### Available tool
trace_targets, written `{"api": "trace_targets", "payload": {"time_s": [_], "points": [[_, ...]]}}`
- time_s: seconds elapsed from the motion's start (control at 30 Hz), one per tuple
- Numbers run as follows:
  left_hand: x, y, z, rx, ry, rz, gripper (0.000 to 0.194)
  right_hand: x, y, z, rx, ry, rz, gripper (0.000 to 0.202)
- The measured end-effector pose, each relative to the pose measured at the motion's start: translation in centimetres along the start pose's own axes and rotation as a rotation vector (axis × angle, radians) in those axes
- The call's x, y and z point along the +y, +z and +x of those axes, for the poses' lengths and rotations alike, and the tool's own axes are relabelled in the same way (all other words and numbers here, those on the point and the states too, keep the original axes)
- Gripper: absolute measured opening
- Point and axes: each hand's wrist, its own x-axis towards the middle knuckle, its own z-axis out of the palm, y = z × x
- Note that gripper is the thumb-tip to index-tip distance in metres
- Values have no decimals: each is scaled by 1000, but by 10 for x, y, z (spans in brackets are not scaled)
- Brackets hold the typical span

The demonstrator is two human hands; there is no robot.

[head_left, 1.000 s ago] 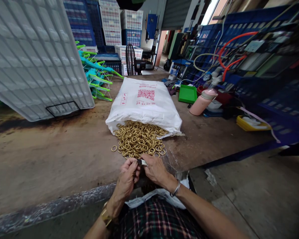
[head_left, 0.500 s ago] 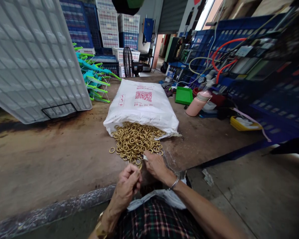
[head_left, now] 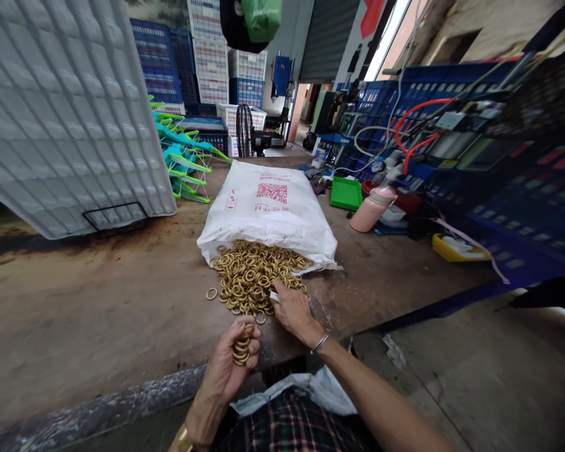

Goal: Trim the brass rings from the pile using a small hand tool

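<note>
A heap of brass-coloured metal rings (head_left: 242,279) spills onto the table from the open mouth of a white woven sack (head_left: 273,220) with red print. Cupped in my left hand (head_left: 226,361), in front of the heap, are several metal rings (head_left: 241,349), fingers curled round them. My right hand (head_left: 292,311) reaches into the heap's near right side, its fingers bent and closed. A small white piece (head_left: 274,295) with something dark beside it shows at those fingers; whether it is a wrap or a held thing I cannot make out. One ring (head_left: 211,294) lies apart on the left.
A large translucent ribbed plastic panel (head_left: 75,125) stands at the left, with turquoise and green plastic pieces (head_left: 183,160) behind it. On the right are a green tray (head_left: 346,193), a pink bottle (head_left: 371,210), a yellow tray (head_left: 456,250) and blue crates (head_left: 522,163). A fan (head_left: 245,129) stands behind.
My left hand has turned palm up and drawn slightly left and down, showing the rings in it. My right hand stays at the heap's edge. The view has tilted up a little.
</note>
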Motion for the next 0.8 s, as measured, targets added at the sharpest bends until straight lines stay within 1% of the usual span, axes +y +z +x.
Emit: {"api": "trace_targets", "payload": {"time_s": [0.13, 0.23, 0.3, 0.37, 0.43, 0.5, 0.57, 0.63, 0.7, 0.8], "points": [[1, -2, 1, 23, -18, -47, 15, 3, 2, 3, 1, 5, 8, 17], [1, -1, 4, 92, 3, -7, 15, 8, 4, 3, 34, -13, 63, 17], [0, 1, 6, 109, 51, 63, 19, 11, 5, 0, 67, -53, 145, 17], [-1, 4, 8, 92, 138, 160, 25, 10, 6, -4, 93, -123, 278, 16], [-2, 7, 11, 102, 228, 267, 31, 6, 5, -10, 95, -195, 438, 15], [-3, 9, 14, 134, 287, 362, 37, 0, 3, -16, 70, -248, 584, 16], [-4, 10, 16, 153, 310, 444, 41, -6, 0, -21, 40, -282, 687, 16], [-5, 9, 16, 161, 324, 513, 41, -12, -2, -24, 23, -303, 760, 15], [-6, 6, 15, 176, 349, 570, 39, -16, -2, -25, -16, -284, 842, 15], [-7, 3, 12, 189, 379, 655, 36, -19, -3, -24, -110, -176, 964, 21]]}}
